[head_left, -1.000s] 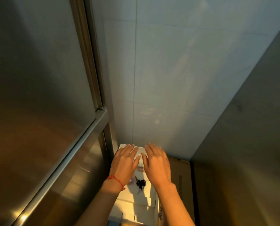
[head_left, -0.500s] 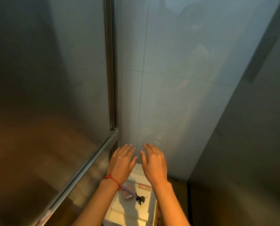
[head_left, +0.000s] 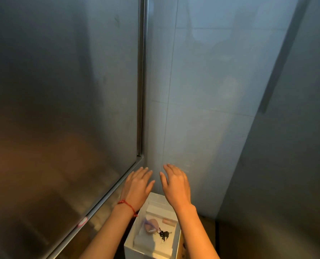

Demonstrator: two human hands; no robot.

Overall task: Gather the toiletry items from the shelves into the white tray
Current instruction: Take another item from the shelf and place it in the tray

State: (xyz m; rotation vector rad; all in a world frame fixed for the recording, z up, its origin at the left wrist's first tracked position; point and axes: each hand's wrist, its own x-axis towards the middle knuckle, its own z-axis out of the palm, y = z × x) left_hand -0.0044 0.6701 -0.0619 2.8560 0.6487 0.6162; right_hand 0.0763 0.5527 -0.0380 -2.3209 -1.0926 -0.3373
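The head view looked down a narrow corner. 2 bare hands were raised side by side, palms down, above the far end of a white rectangular tray [head_left: 171,248]. The left hand [head_left: 137,186] had its fingers straight and slightly spread, holding nothing; a thin red string bracelet [head_left: 127,205] circled its wrist. The right hand [head_left: 176,185] was just beside it, apart from it by a small gap, fingers likewise extended and loosely fanned, thumb out toward the left hand, gripping nothing. Whether either hand touched the wall behind could not be told.

The white tray sat low in the picture, between the 2 forearms, its near left wall partly covered by the left forearm. Inside it lay a pale pink rounded pouch-like item [head_left: 151,226] with a lilac strap, a small black clip-like object [head_left: 164,234] touching its right side, and a short beige cylindrical stick [head_left: 168,222] further back, near the right wall. White block-shaped pieces [head_left: 161,209] rested at the tray's far end under the right wrist, and more white pieces lay at its near end.

To the left stood a frosted glass panel [head_left: 62,109] in a brushed metal frame [head_left: 141,81]. A pale tiled wall [head_left: 202,109] filled the middle, and a grey flat surface [head_left: 295,146] rose on the right.
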